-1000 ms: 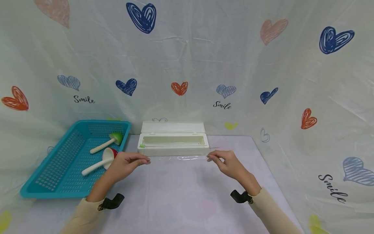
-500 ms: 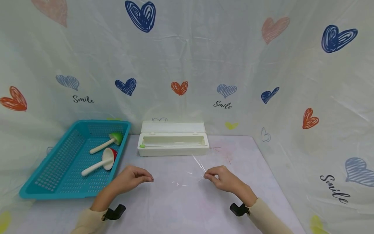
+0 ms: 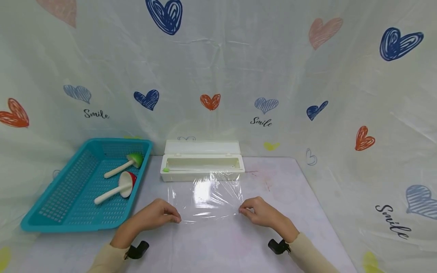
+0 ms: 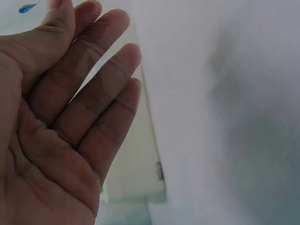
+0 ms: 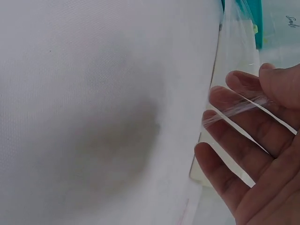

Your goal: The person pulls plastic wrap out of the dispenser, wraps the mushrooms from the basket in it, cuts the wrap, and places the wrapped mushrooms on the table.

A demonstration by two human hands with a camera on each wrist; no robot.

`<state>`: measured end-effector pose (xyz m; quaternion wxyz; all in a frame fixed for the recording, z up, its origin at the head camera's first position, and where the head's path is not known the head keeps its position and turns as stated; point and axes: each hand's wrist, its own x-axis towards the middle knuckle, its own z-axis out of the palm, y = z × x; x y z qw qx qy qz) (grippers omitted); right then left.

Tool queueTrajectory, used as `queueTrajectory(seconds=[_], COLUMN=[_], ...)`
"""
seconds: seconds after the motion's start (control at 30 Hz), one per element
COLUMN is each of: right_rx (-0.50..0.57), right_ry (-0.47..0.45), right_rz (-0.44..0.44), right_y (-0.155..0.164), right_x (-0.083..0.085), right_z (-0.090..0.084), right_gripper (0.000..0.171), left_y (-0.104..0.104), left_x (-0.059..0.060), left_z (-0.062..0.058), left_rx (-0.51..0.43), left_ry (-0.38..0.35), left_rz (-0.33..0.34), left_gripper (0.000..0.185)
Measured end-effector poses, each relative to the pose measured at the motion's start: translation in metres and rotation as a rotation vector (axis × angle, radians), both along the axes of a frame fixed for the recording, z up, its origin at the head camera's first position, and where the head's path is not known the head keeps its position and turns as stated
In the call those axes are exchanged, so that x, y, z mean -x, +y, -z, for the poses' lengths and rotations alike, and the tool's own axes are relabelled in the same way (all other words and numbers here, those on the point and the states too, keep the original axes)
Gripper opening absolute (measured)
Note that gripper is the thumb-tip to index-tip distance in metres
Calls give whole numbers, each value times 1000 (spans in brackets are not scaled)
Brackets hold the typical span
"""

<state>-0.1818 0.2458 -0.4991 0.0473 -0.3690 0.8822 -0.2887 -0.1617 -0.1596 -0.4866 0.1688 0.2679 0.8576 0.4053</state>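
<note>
A sheet of clear cling film (image 3: 208, 195) stretches from a long white dispenser box (image 3: 201, 176) toward the person, shiny and creased. My left hand (image 3: 155, 216) pinches its near left corner between thumb and index finger. At the near right corner my right hand (image 3: 261, 214) pinches the film the same way. In the right wrist view a bunched strip of film (image 5: 234, 111) runs across the fingers, the others spread loosely. The left wrist view has the film lying over the fingertips of the left hand (image 4: 79, 108). The box's lid (image 3: 202, 147) stands raised at the back.
On the left stands a blue-green plastic basket (image 3: 61, 223) with a green-capped toy mushroom (image 3: 124, 167) and a red-capped toy mushroom (image 3: 117, 188) in it. A pale cloth covers the table (image 3: 211, 250). Behind hangs a curtain (image 3: 218, 60) printed with hearts.
Both hands have come back from the box toward the person, drawing the cling film out into a wide sheet. Basket, mushrooms and box stay in place.
</note>
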Motion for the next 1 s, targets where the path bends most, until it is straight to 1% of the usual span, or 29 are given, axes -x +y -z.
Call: queueTrajectory(seconds=[0.13,0.2,0.3,0.37,0.43,0.5,0.57,0.63,0.8,0.9,1.0], right_rx=[-48,-54,-54,-43,-29,-16,-14,-22,-13,-4,-17], right_ry=[-51,-76,-91,-99,-96,-92,-82,-64,-60,-80,-105], right_rz=[1,1,6,11,15,29,46,62,99,135,170], right_y=[-1,-2,-4,-6,-7,-8,-9,-9,-5,-2,-1], right_x=[0,-1,-2,-2,-2,-2,-3,-4,-5,-4,-5], right_z=[4,6,10,13,16,20,23,27,35,38,40], right_gripper=[17,17,19,22,26,28,28,25,17,12,6], left_y=[1,2,2,3,4,5,7,8,7,3,0], left_x=[0,0,2,4,5,5,5,3,0,-1,-2], left_z=[6,10,16,21,27,31,34,34,33,36,40], left_rx=[27,36,68,94,119,128,126,132,149,121,112], left_ry=[-20,-12,30,82,130,153,140,129,103,78,85], left_rz=[19,27,52,84,109,115,102,79,20,-24,-58], left_gripper=[14,13,11,11,16,24,33,34,27,23,18])
